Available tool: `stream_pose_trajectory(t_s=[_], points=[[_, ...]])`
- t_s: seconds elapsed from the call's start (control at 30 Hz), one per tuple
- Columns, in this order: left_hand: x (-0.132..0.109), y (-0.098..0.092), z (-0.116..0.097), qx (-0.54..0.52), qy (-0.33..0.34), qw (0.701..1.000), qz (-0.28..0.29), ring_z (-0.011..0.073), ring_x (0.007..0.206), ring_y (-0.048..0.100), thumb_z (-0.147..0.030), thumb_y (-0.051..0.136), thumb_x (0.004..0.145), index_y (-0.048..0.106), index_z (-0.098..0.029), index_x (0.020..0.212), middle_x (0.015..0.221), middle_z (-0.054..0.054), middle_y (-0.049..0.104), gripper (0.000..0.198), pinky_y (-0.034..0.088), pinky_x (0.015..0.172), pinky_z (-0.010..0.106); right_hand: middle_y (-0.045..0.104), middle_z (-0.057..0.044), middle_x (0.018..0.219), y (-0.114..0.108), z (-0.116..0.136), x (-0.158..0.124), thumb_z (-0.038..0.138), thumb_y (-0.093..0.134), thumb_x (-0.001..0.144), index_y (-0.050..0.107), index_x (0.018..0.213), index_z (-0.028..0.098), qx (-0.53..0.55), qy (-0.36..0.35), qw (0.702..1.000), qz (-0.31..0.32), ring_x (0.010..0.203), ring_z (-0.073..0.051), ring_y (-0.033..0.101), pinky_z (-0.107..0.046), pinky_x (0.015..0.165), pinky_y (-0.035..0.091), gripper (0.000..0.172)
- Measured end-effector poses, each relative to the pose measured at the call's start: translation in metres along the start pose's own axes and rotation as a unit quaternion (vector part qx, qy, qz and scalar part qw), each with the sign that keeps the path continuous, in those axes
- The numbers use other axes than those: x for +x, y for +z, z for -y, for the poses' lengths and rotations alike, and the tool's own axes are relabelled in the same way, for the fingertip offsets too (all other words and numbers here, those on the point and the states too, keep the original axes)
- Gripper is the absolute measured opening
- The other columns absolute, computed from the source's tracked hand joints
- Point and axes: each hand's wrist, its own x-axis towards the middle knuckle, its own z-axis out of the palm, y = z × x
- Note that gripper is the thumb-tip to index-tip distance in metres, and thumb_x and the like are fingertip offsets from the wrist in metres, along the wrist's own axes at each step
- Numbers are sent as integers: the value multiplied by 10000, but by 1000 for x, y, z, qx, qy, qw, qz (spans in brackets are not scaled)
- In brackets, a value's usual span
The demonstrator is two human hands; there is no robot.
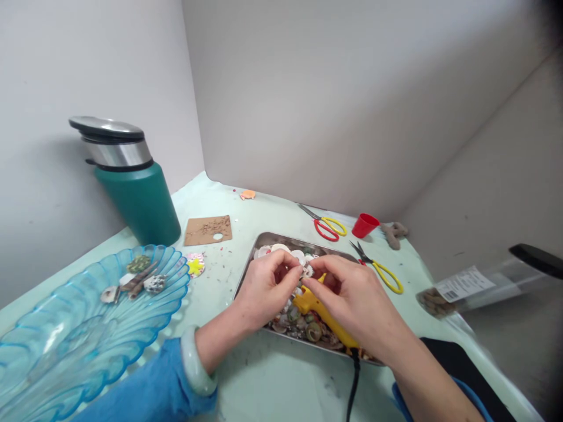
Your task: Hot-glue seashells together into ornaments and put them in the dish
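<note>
Over a metal tray (259, 240) full of shells, my two hands meet at the fingertips. My left hand (268, 287) is closed, pinching one side of a small whitish shell (308, 270). From the other side, the thumb and fingers of my right hand (352, 293) pinch the same shell. Beneath them a yellow glue gun (329, 322) lies on the shells, partly hidden by my right hand, its black cord (354, 381) running towards me over the tray's near edge. Rounded shells (313, 332) show in the front part of the tray.
A blue scalloped dish (88, 334) on the left holds several shells and a brown stick-like piece. Behind it stands a green bottle (141, 199). Two pairs of scissors (328, 225), a red cup (365, 225) and a clear container (466, 293) are beyond and right of the tray.
</note>
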Motion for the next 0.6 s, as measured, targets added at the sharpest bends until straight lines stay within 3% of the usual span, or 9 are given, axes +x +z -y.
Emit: stream_pose_trajectory(t_s=[0.4, 0.6], points=[[-3, 2, -5, 143, 104, 983, -55, 122, 626, 505, -171, 500, 850, 537, -173, 765, 697, 3, 551, 92, 376, 602, 245, 619, 32, 653, 2, 3, 1, 252, 584, 819, 662, 871, 228, 15, 4, 1000, 8, 600, -147, 553, -275, 583, 380, 96], [-3, 0, -5, 159, 142, 975, -66, 125, 665, 505, -170, 468, 888, 537, -160, 769, 730, 17, 557, 138, 390, 629, 250, 613, 36, 640, -1, 2, 5, 269, 582, 817, 658, 928, 246, 70, 35, 997, 16, 565, -138, 536, -263, 554, 389, 137]])
